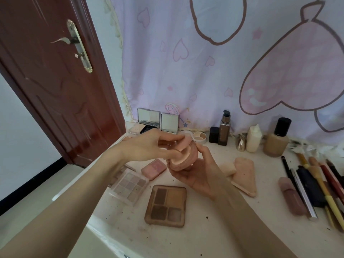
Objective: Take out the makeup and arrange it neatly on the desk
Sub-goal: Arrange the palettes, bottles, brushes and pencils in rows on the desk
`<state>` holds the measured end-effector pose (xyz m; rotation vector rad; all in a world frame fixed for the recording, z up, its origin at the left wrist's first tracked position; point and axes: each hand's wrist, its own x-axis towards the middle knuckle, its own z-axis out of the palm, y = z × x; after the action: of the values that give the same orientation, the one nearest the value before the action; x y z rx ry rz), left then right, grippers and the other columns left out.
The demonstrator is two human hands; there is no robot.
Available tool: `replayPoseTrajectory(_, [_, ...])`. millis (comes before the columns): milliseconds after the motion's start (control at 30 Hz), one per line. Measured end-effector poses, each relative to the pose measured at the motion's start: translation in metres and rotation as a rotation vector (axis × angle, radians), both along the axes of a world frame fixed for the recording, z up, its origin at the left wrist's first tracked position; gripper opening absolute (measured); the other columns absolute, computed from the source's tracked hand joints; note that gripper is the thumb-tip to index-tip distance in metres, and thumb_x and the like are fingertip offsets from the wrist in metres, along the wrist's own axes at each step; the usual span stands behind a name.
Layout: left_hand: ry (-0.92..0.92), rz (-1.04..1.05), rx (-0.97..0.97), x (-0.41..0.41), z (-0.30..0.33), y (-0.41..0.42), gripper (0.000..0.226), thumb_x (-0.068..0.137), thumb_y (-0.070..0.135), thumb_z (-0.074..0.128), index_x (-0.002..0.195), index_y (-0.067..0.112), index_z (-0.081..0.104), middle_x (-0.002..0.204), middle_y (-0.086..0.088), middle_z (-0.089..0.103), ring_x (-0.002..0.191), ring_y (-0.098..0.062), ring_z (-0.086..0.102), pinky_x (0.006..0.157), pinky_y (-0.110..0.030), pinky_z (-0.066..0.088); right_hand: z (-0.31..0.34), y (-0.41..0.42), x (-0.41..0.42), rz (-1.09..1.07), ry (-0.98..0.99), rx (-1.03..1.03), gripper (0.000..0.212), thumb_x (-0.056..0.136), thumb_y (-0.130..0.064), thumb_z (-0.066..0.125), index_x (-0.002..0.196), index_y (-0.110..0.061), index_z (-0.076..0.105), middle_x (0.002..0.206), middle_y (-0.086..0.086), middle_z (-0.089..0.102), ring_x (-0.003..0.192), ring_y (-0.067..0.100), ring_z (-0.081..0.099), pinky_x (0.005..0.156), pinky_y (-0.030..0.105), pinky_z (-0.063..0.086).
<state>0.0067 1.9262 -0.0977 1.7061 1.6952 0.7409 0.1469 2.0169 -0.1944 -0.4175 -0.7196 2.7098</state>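
The right hand (197,175) cupped a round pink jar (183,158) from below, fingers curled round its side, holding it above the desk (214,229). The left hand (149,146) pinched a pink puff (183,143) between thumb and fingertips, right over the jar's open mouth (the puff tilted, its lower edge touching the pale inside). Beneath the hands lay a brown four-pan palette (166,205), a clear nine-pan palette (130,185) and a small pink compact (154,168). Bottles (276,140) stood along the curtain (223,62); brushes (316,183) lay at the right.
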Motion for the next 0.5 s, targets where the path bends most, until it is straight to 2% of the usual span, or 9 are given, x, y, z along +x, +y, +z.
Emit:
replayPoseTrajectory(100, [-0.062,0.034,0.097,-0.007,0.0,0.001,0.035,0.091,0.014,0.055,0.126,0.018,0.056,0.122,0.006,0.063,0.117,-0.006,0.055,0.099,-0.02,0.043,0.004,-0.005,-0.002,-0.015,0.034,-0.138,0.058,0.063,-0.027,0.079,0.103,0.013,0.066,0.105,0.031,0.063,0.097,0.042,0.063,0.081,0.046,0.054])
replayPoseTrajectory(200, [-0.019,0.122,0.188,-0.019,0.002,0.004,0.028,0.089,0.014,0.058,0.114,0.024,0.064,0.111,0.011,0.067,0.107,0.0,0.059,0.091,-0.013,0.045,0.008,-0.008,-0.006,-0.021,-0.003,-0.107,0.058,0.075,-0.028,0.069,0.118,0.008,0.056,0.117,0.032,0.058,0.105,0.043,0.061,0.082,0.048,0.054])
replayPoseTrajectory(333, [0.044,0.206,0.181,-0.038,0.007,0.011,0.029,0.088,0.011,0.06,0.098,0.037,0.066,0.097,0.021,0.067,0.095,0.007,0.061,0.087,-0.01,0.045,0.017,-0.015,-0.014,-0.004,-0.007,-0.082,0.043,0.083,-0.02,0.06,0.116,0.007,0.055,0.117,0.032,0.058,0.096,0.046,0.064,0.072,0.053,0.056])
replayPoseTrajectory(433, [0.139,0.237,0.161,-0.052,0.011,0.017,0.023,0.09,0.011,0.058,0.103,0.026,0.07,0.097,0.018,0.067,0.092,0.007,0.061,0.085,-0.009,0.045,0.023,-0.02,-0.029,0.011,-0.04,-0.073,0.031,0.095,-0.015,0.048,0.113,0.009,0.055,0.123,0.031,0.054,0.093,0.046,0.064,0.066,0.052,0.056])
replayPoseTrajectory(500, [0.163,0.258,0.15,-0.061,0.015,0.02,0.022,0.09,0.01,0.057,0.108,0.014,0.069,0.099,0.011,0.068,0.086,0.006,0.063,0.086,-0.014,0.047,0.027,-0.019,-0.043,0.002,-0.107,-0.054,0.03,0.096,-0.012,0.046,0.117,0.009,0.053,0.127,0.03,0.051,0.103,0.044,0.06,0.073,0.052,0.053])
